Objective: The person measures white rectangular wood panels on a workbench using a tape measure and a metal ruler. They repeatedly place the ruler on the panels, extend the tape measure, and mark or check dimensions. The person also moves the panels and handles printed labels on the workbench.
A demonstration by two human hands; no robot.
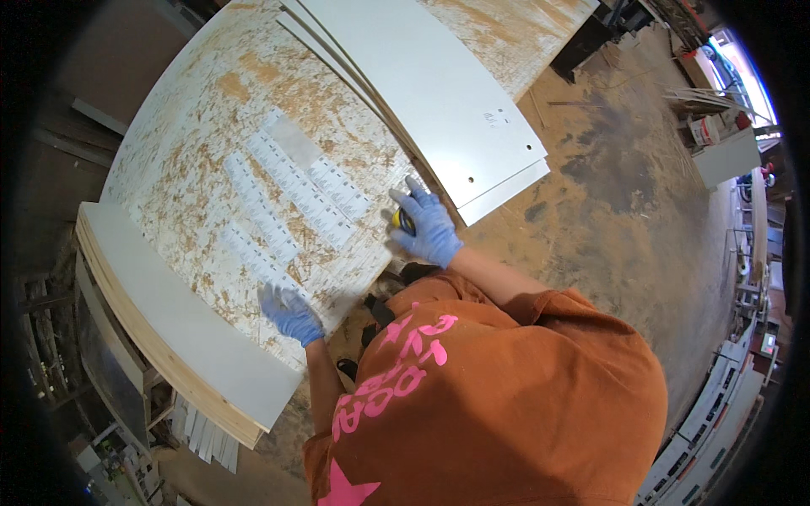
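My left hand (293,315), in a pale blue glove, rests with fingers spread on the near edge of a scuffed white table (181,160). Its fingertips are by the lower end of a strip of white printed labels (253,253). In my right hand (432,228), gloved the same, is a small yellow-and-black tool that looks like a tape measure (403,221), mostly covered by the palm and fingers. This hand is low over the table, close to the edge of a stack of long white panels (439,93). More label strips (299,190) lie between the hands.
A long pale board on a layered wooden stack (181,304) runs along the table's left side. Sawdust and dark stains cover the floor (624,169) at right. A black bin (582,46) stands beyond the table's far right edge. Machinery (717,396) lines the right side.
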